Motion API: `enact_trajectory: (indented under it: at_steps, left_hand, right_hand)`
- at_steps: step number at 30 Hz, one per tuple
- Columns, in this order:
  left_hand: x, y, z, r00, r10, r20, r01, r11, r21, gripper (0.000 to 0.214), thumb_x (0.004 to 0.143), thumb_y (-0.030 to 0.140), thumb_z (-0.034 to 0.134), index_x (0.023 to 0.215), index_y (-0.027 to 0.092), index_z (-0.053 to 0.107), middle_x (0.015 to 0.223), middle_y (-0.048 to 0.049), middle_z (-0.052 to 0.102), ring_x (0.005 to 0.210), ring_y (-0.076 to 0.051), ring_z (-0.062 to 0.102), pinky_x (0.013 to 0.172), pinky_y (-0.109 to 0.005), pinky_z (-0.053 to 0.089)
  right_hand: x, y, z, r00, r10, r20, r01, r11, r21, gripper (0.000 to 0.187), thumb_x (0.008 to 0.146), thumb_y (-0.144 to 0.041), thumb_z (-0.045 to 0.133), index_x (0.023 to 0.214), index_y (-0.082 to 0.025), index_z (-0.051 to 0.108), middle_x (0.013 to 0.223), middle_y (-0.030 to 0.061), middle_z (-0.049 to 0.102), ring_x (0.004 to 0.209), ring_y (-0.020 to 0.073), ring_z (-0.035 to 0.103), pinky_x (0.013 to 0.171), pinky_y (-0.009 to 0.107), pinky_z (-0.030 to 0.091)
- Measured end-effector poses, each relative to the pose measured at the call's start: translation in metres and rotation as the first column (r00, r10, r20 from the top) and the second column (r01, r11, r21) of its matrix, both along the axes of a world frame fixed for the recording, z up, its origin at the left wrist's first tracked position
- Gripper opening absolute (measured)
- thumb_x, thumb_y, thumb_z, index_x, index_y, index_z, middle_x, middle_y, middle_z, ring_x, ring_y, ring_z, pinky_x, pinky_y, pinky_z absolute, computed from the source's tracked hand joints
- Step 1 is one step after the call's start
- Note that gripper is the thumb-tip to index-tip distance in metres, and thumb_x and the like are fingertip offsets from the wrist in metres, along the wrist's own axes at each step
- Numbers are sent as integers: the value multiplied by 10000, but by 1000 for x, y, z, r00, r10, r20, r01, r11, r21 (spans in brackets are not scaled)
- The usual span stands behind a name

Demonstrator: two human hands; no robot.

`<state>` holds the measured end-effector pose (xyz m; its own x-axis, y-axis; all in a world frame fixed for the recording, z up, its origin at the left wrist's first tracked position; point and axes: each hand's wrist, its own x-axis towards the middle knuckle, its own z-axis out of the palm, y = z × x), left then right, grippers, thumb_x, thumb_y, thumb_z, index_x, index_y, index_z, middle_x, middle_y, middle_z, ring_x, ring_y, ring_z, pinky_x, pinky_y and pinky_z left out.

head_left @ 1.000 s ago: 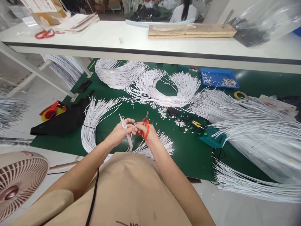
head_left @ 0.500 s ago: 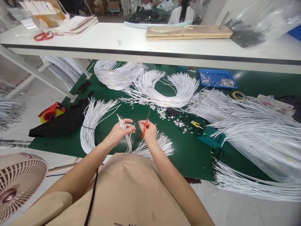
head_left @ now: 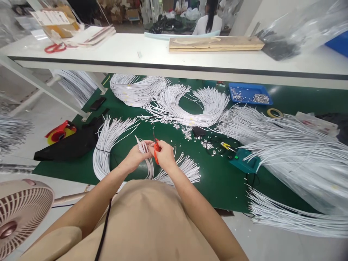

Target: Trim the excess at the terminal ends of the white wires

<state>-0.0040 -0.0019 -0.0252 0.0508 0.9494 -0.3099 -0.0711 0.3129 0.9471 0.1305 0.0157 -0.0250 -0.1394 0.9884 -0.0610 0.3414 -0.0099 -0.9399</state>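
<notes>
My left hand (head_left: 135, 158) is closed around a small bunch of white wires (head_left: 148, 166), whose ends stick up above the fingers. Close against it, my right hand (head_left: 166, 155) grips red-handled scissors (head_left: 156, 154), the dark blades pointing up and away from me. The right fingertips meet the left ones at the bunch; whether they also pinch a single wire is too small to tell. A curved bundle of white wires (head_left: 102, 159) lies left of my hands, and wire ends (head_left: 187, 168) fan out to the right, beside my right wrist.
Small metal pieces (head_left: 187, 133) lie scattered beyond my hands, before coiled wire bundles (head_left: 190, 114). A blue tray (head_left: 248, 98) holds more pieces. Rightward are a teal device (head_left: 246, 161), yellow-handled pliers (head_left: 225, 145) and large wire heaps (head_left: 299, 156). A raised white shelf (head_left: 152, 59) crosses the back.
My right hand has moved left with the scissors and now meets my left hand, closing the gap between them. The scissors have turned to lean left. The camera view has tilted slightly up.
</notes>
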Motion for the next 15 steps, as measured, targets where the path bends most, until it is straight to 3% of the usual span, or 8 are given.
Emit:
enact_trajectory:
  at_steps: [2,4,7,9,12,15]
  left_hand:
    - [-2,-1,1,1000,21,-5,-22,1000,-11,490,571,269,758,1001,154,553,817,-29,658,712,-151,606,694,-276,448]
    - [-2,-1,3,1000,21,-13,-21,1000,-15,455,602,289,741,990,155,545,759,-17,653,682,-148,608,648,-258,434]
    - [0,-2,6,1000,-17,-19,17,1000,-12,436,629,310,722,992,156,537,727,-15,655,681,-161,620,611,-247,413]
    - [2,-2,8,999,-29,-31,29,1000,-10,450,632,327,716,1007,155,538,730,-24,660,688,-178,626,605,-257,412]
    - [5,-3,10,998,-15,-67,15,1000,6,453,635,341,711,1016,155,552,741,-35,662,699,-189,628,596,-260,406]
    - [4,-3,11,998,-3,-66,4,1000,7,455,633,333,715,1023,167,548,729,-24,660,698,-187,635,594,-256,399]
  right_hand:
    - [1,0,-2,995,-47,-83,41,997,-73,149,676,-321,596,717,-196,665,690,-5,622,651,130,549,619,243,416]
    - [1,0,-2,962,-69,-264,20,983,-184,175,653,-342,622,716,-183,660,631,-7,611,601,130,549,608,256,430]
    - [1,0,-2,840,-106,-533,-85,943,-321,225,615,-368,665,698,-161,636,559,-17,578,513,113,529,568,259,438]
    - [1,0,-3,784,-140,-604,-112,926,-360,250,586,-369,694,696,-158,617,563,-20,577,500,107,529,560,259,437]
    - [7,0,-6,824,-106,-557,-98,940,-325,264,625,-396,666,731,-159,619,589,-15,587,542,116,545,583,260,434]
    - [18,0,-8,973,-20,-231,-21,984,-175,252,716,-410,577,772,-174,645,703,15,627,659,135,562,633,259,413]
